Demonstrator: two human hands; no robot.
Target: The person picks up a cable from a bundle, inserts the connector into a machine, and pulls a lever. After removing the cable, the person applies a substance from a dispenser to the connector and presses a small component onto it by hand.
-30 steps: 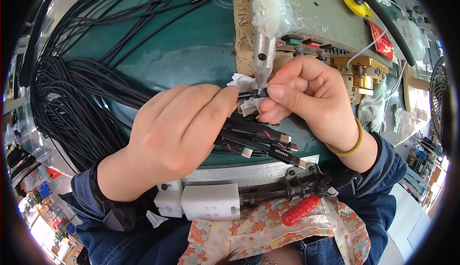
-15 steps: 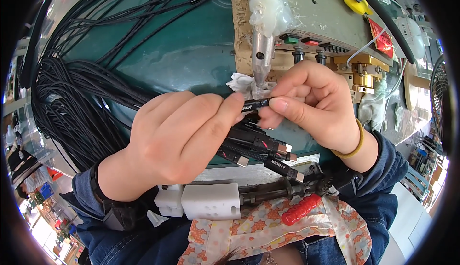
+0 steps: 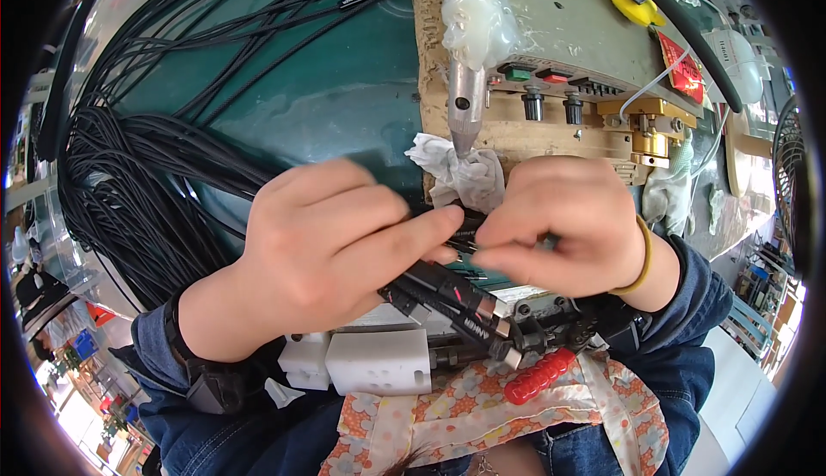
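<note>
My left hand (image 3: pixel 318 248) is closed round a bunch of black USB cables, part of a long braided bundle (image 3: pixel 142 192) running off to the left. Several cable plugs (image 3: pixel 452 291) with metal tips stick out below its fingers toward me. Just right of its fingertips my right hand (image 3: pixel 572 226), slightly blurred, is closed in a pinch beside the upper plug ends; what its fingers hold is hidden. Above both hands a metal nozzle (image 3: pixel 465 123) points down, a crumpled white tissue (image 3: pixel 473 179) at its tip.
A machine panel (image 3: pixel 559 80) with buttons and black knobs stands at the back right, next to a brass-coloured block (image 3: pixel 654 136). Nearer me lie a white plastic block (image 3: pixel 379 361) and a red ribbed grip (image 3: pixel 540 377). More cables (image 3: pixel 258 11) spread over the green mat.
Both hands have shifted slightly toward me. My right hand's fingers have curled in and moved down from the plug they pinched. The hanging plugs have swung down and left.
</note>
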